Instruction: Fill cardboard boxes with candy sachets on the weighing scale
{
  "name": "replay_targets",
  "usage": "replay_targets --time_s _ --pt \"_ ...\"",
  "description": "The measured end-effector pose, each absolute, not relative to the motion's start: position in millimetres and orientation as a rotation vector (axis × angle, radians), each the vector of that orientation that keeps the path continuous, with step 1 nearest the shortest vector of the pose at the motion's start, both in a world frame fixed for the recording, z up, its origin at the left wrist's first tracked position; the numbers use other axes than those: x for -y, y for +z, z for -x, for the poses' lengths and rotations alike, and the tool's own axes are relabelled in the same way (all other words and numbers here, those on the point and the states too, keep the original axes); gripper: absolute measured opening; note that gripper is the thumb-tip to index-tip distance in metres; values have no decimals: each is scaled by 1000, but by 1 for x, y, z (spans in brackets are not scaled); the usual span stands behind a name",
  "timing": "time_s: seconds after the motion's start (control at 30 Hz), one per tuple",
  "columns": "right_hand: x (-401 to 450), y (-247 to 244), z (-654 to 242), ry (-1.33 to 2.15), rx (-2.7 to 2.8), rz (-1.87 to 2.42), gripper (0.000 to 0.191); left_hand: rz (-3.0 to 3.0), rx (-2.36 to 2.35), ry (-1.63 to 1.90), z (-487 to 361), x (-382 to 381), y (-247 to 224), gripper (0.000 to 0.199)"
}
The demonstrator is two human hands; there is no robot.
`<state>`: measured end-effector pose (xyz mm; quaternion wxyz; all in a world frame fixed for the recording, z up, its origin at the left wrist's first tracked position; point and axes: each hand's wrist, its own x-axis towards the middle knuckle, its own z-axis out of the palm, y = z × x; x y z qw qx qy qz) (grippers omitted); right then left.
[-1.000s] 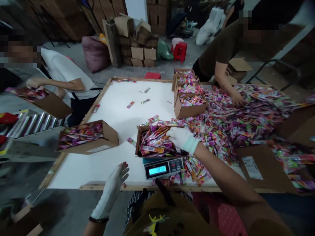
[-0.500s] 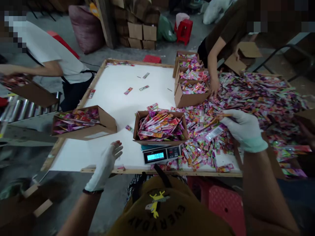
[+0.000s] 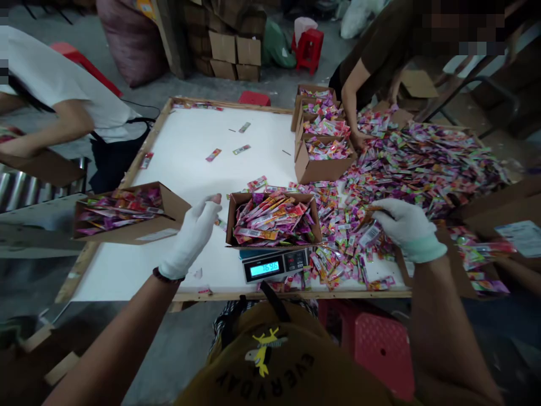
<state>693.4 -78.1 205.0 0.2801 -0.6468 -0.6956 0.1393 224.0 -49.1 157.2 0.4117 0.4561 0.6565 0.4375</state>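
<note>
My left hand (image 3: 194,234), in a white glove with bare fingertips, hovers over the table just left of a cardboard box (image 3: 274,243). Its fingers are stretched out and hold nothing. That box is heaped with pink, purple and orange sachets (image 3: 270,217) and rests on a digital scale (image 3: 274,268) with a lit blue display, reading about 1696. To the right, my right hand (image 3: 403,225), also gloved, is closed on a few sachets (image 3: 370,234) above the loose pile; how many it grips I cannot tell.
Loose sachets (image 3: 435,163) spread over the table's right side. A filled box (image 3: 139,231) stands at the left, several more (image 3: 325,169) in a row at the back. One co-worker's arm (image 3: 355,113) reaches into the pile; another person (image 3: 59,107) is at the rollers (image 3: 25,189). A red stool (image 3: 382,349) is below.
My left hand has moved up and right toward the box on the scale. My right hand stays over the pile with its sachets. The display has gone from about 1688 to 1696.
</note>
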Motion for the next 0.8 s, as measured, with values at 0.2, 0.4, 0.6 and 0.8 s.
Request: replay_targets --time_s 0.2,0.4,0.6,0.8 --pt "68 214 -623 666 1666 1447 22 -1175 -1615 1053 -228 55 153 53" --pt "54 207 -585 933 1599 1266 19 -1057 -1699 1014 -218 71 153 59" --pt "63 212 -623 878 1340 1296 25 -935 -1777 1054 -213 86 159 57" --pt "71 218 -657 681 1303 1430 23 -944 -1787 1071 -225 86 175 46"
